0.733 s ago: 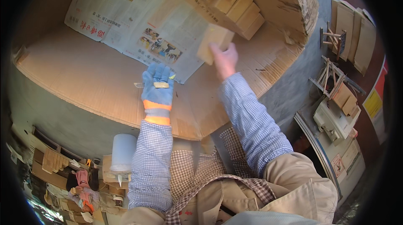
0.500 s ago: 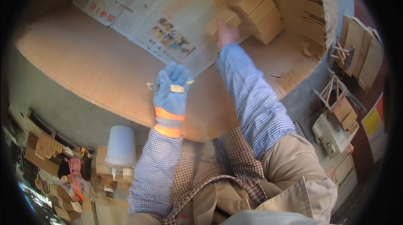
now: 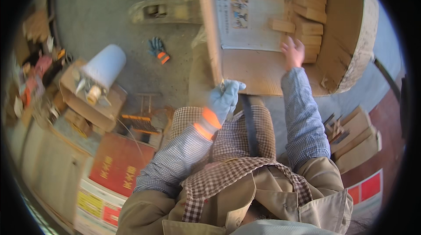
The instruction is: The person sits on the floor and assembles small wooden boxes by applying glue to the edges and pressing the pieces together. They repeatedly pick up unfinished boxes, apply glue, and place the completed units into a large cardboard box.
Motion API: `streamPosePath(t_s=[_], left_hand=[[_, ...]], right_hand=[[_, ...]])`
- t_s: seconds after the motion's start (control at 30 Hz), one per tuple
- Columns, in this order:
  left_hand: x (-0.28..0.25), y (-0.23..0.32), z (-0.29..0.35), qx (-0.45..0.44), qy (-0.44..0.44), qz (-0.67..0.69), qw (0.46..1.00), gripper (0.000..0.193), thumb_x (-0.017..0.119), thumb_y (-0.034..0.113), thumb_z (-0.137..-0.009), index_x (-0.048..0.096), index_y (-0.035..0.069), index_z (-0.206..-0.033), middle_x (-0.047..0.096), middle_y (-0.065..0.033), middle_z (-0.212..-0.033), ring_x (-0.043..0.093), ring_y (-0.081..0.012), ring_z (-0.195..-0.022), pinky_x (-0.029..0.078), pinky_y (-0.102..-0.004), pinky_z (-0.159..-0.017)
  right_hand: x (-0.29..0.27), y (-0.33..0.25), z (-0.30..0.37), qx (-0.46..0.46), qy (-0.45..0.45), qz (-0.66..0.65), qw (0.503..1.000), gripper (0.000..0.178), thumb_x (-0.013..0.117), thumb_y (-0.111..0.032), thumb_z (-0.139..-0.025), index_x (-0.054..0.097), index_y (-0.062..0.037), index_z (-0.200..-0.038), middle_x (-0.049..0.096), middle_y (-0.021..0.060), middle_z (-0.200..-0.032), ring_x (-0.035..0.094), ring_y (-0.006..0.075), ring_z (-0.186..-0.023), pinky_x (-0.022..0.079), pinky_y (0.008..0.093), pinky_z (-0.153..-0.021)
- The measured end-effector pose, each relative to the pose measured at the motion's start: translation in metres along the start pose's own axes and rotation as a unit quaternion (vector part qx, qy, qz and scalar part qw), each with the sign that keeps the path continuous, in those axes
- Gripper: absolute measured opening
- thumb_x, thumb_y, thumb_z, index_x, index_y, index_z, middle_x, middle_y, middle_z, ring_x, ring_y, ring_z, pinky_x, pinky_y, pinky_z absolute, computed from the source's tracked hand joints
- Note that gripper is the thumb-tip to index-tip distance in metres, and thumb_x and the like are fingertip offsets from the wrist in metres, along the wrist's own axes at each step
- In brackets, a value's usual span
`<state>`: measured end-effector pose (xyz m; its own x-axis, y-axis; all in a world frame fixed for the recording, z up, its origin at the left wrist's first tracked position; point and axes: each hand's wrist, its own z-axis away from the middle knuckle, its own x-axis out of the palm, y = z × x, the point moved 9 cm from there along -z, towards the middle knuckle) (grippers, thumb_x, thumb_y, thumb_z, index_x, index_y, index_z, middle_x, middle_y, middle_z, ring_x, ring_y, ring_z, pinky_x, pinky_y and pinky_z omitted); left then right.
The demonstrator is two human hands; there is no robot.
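Observation:
Inside the large cardboard box (image 3: 258,72), pale wooden blocks (image 3: 312,37) are stacked along the right side. One wooden block (image 3: 283,26) lies crosswise beside the stack, on the printed sheet (image 3: 258,11). My bare right hand (image 3: 293,53) hovers just nearer than that block, open, its fingers apart and nothing visible in them. By the box's near left corner is my left hand (image 3: 223,101), in a light blue glove with an orange cuff. Its fingers are curled around a small yellowish and dark piece (image 3: 222,87), mostly hidden.
On the floor at left lie a dark glove with an orange cuff (image 3: 158,51) and a long worn piece (image 3: 180,10). A white bucket (image 3: 105,66) stands near a carton (image 3: 94,119). Flattened cardboard (image 3: 357,138) leans at right; a red box (image 3: 118,162) is lower left.
My view has turned, so the box now appears at upper right. My right hand has come away from the block. My left hand has turned over from palm up and its fingers have curled.

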<state>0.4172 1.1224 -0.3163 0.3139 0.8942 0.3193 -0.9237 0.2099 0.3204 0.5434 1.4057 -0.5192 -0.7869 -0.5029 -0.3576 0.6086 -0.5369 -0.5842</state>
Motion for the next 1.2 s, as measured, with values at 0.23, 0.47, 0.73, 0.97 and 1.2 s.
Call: streamPosePath(t_s=[0.23,0.47,0.73,0.97,1.2], left_hand=[[-0.058,-0.053,0.073,0.134,0.067,0.276,0.949,0.052,0.055,0.048,-0.101,0.061,0.003,-0.126,0.065,-0.0034,-0.089,0.059,-0.0124,-0.074,0.051,-0.029,-0.065],[-0.126,-0.099,0.117,0.174,0.195,0.279,0.924,0.066,0.046,0.059,-0.101,0.055,0.004,-0.138,0.061,-0.0136,-0.135,0.059,-0.0255,-0.118,0.047,-0.0383,-0.099],[-0.257,-0.161,0.219,0.328,0.232,0.243,0.883,0.049,0.043,0.042,-0.107,0.059,0.005,-0.136,0.061,-0.0081,-0.135,0.056,-0.0177,-0.116,0.045,-0.0313,-0.101],[-0.379,-0.208,0.268,0.26,0.269,0.235,0.897,0.042,0.046,0.027,-0.106,0.053,0.005,-0.141,0.058,-0.0111,-0.139,0.055,-0.021,-0.125,0.044,-0.0334,-0.105],[-0.467,-0.181,0.28,0.275,0.306,0.203,0.889,0.038,0.048,0.026,-0.105,0.054,0.005,-0.135,0.062,-0.011,-0.126,0.059,-0.0215,-0.109,0.048,-0.0348,-0.096]], right_hand=[[-0.042,-0.097,0.103,-0.192,-0.098,0.187,0.958,0.029,0.065,-0.022,-0.099,0.061,-0.0003,-0.118,0.064,0.003,-0.092,0.056,0.0078,-0.072,0.046,0.0226,-0.061],[0.068,-0.031,0.317,-0.249,-0.36,0.409,0.801,0.024,0.061,-0.013,-0.096,0.064,-0.0005,-0.117,0.069,0.015,-0.098,0.068,0.0233,-0.084,0.054,0.034,-0.077],[0.204,0.093,0.581,-0.285,-0.592,0.508,0.557,0.031,0.062,-0.012,-0.087,0.057,-0.0006,-0.115,0.063,0.0261,-0.098,0.062,0.044,-0.091,0.049,0.0471,-0.075],[0.285,0.155,0.696,-0.241,-0.663,0.471,0.53,0.028,0.057,-0.015,-0.091,0.049,-0.0001,-0.114,0.064,0.0311,-0.094,0.061,0.0499,-0.093,0.047,0.0539,-0.077],[0.373,0.126,0.685,-0.332,-0.537,0.56,0.537,0.028,0.059,-0.025,-0.094,0.055,-0.0006,-0.107,0.065,0.026,-0.095,0.064,0.0426,-0.093,0.049,0.0476,-0.079]])
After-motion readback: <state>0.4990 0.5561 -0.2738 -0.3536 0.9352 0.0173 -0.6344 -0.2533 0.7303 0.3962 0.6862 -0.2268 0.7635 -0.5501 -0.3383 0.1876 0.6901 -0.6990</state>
